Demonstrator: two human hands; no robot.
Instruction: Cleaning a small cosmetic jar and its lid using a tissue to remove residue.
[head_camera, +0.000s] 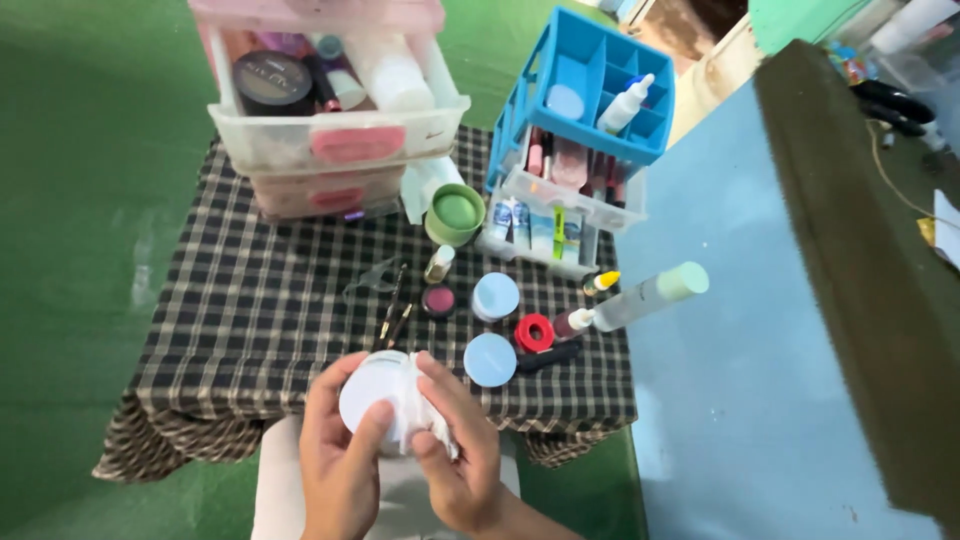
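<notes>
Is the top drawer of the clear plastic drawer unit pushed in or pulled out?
Pulled out. The top drawer juts forward past the lower drawer, and its contents, a round black compact and a white bottle, show from above.

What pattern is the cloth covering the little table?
The tablecloth is a dark checked plaid with thin light lines, seen best in the head view.

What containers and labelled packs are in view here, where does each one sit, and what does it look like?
White round jar: held by left hand, wiped with white tissue by right hand.
Black round compact: top clear drawer, printed lid.
Small blue-white tubes: front organiser tray, upright.
Green-capped bottle: lying at cloth's right edge.
</notes>
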